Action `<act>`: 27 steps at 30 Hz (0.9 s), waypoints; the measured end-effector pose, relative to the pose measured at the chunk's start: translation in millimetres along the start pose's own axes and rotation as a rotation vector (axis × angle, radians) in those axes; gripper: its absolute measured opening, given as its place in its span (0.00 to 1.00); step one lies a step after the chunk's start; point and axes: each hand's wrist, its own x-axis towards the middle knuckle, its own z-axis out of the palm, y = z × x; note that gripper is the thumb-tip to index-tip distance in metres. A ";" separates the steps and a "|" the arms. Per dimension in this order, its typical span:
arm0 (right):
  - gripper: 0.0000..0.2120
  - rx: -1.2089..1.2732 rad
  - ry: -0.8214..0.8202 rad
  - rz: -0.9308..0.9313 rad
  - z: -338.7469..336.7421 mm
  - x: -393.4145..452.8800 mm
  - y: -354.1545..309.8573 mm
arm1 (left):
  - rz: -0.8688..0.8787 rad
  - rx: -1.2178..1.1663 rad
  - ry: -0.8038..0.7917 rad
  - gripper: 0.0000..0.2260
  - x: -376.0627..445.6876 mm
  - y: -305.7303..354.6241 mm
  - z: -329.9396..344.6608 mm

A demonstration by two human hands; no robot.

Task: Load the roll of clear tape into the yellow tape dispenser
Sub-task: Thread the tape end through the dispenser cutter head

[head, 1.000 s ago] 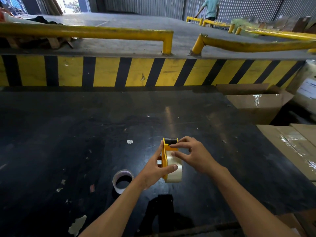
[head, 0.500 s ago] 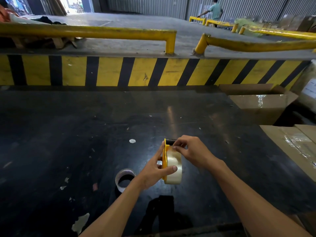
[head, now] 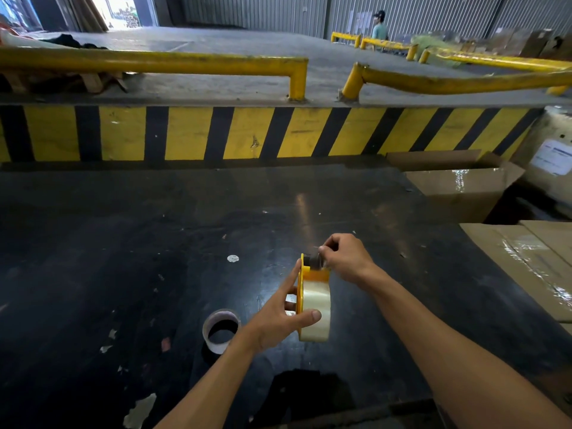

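Observation:
The yellow tape dispenser [head: 312, 275] stands on edge above the black table, with the roll of clear tape [head: 315, 311] seated in it. My left hand [head: 278, 317] grips the dispenser and roll from the left, thumb across the roll's face. My right hand [head: 346, 258] is at the dispenser's far end, fingers pinched on the free tape end beside the dark roller there.
An almost empty tape core [head: 220, 329] lies on the black table [head: 123, 258] left of my left wrist. Paper scraps dot the table. Cardboard boxes [head: 458, 190] stand at the right. A yellow-and-black striped wall [head: 247, 133] runs behind. A person [head: 379, 26] stands far back.
My right hand moved from the roll's upper face up to the dispenser's far end, its fingers pinching shut there. The left hand kept its grip.

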 end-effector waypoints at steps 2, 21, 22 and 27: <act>0.07 -0.051 -0.048 -0.047 -2.0 2.8 -3.4 | 0.002 0.003 -0.016 0.45 -1.5 0.3 0.7; 0.06 0.025 -0.133 -0.128 -2.5 1.7 -2.9 | 0.002 0.014 -0.045 0.45 -12.3 0.2 -3.4; 0.06 0.038 -0.131 -0.114 -3.2 0.9 -1.3 | 0.007 0.009 -0.052 0.46 -12.3 0.0 -2.7; 0.07 0.086 -0.143 -0.072 -4.6 -3.8 4.6 | 0.002 -0.006 -0.073 0.47 -12.0 0.0 -1.0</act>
